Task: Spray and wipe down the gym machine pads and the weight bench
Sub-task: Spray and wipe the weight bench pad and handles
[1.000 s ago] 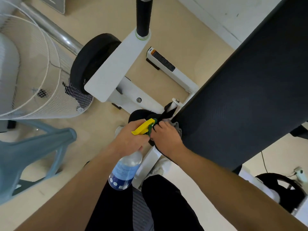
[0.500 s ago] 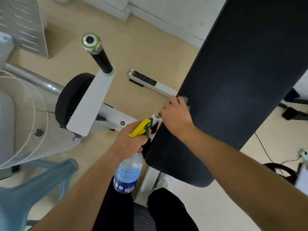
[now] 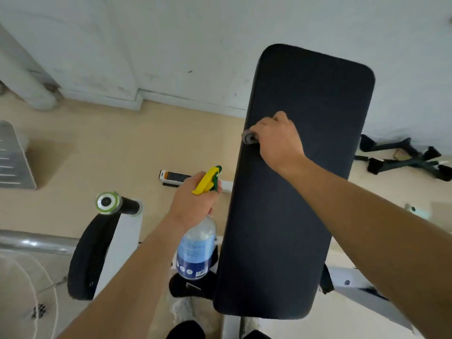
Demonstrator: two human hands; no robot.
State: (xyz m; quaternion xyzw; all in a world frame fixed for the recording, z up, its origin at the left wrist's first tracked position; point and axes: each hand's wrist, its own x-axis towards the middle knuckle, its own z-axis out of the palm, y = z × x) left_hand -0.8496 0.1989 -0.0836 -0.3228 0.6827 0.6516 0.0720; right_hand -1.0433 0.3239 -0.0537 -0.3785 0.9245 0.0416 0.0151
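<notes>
A long black bench pad (image 3: 288, 216) runs from near me up toward the wall. My right hand (image 3: 276, 140) sits on the pad's left edge, about halfway up, fingers curled round a grey cloth (image 3: 249, 137) that peeks out at the left. My left hand (image 3: 193, 201) grips the neck of a clear spray bottle (image 3: 195, 250) with a blue label and a yellow and green trigger head (image 3: 208, 179), held just left of the pad and apart from it.
A black roller pad (image 3: 85, 258) on a white arm with a black handle (image 3: 117, 204) stands at the left. A white wire fan guard (image 3: 27, 289) fills the lower left corner. Black straps (image 3: 403, 157) lie on the floor at right. White frame parts (image 3: 362, 287) sit under the bench.
My right hand with the cloth has slid up along the pad's left edge, away from me. The view has tilted up toward the wall. The bottle hand stays beside the pad.
</notes>
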